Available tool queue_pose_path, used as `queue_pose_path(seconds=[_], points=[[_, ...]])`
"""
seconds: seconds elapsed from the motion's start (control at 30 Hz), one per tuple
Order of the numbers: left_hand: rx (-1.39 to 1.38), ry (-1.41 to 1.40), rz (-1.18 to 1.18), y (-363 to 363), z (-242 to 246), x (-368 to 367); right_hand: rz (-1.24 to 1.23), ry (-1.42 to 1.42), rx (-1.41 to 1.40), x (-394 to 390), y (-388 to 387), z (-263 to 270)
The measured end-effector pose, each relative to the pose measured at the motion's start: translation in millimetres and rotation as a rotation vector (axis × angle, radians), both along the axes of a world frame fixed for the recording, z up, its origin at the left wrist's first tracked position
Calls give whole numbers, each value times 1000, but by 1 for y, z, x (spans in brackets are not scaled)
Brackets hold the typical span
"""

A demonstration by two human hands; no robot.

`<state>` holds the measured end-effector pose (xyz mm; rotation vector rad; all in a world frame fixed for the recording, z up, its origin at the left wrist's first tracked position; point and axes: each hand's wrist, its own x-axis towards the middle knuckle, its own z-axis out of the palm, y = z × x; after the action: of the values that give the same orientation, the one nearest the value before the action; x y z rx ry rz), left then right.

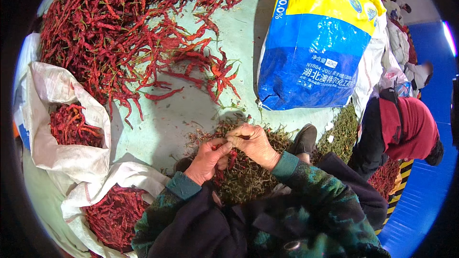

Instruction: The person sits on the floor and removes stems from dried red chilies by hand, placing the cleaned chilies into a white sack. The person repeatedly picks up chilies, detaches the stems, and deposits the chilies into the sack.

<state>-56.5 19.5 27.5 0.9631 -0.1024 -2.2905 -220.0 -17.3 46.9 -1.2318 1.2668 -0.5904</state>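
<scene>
My left hand [208,160] is closed around a few dried red chili peppers [232,158], which hang partly hidden below its fingers. Thumb and forefinger of my right hand [255,145] pinch at what looks like a chili stem, right against the left fingertips. Under both hands, between my feet, lies a heap of loose chili stems [247,182]. Beyond them a large pile of dried red chilies [107,25] spreads over the pale green floor [172,114], with stray chilies at its near edge.
At left stand two open white woven sacks [53,82] [118,172] holding red chilies. A blue and yellow printed sack [308,61] stands ahead at right. Beyond my shoe [305,139] lie more stems [337,136]. A person in a red top [412,125] bends over at right.
</scene>
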Motion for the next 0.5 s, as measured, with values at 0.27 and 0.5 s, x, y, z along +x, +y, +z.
queue_pose_path(seconds=[0.27,0.5], points=[[-58,-148,71,-24,22,0,-45,21,-87,13,-21,20],[-820,-654,30,-43,29,4,-193,-451,638,13,-58,34]])
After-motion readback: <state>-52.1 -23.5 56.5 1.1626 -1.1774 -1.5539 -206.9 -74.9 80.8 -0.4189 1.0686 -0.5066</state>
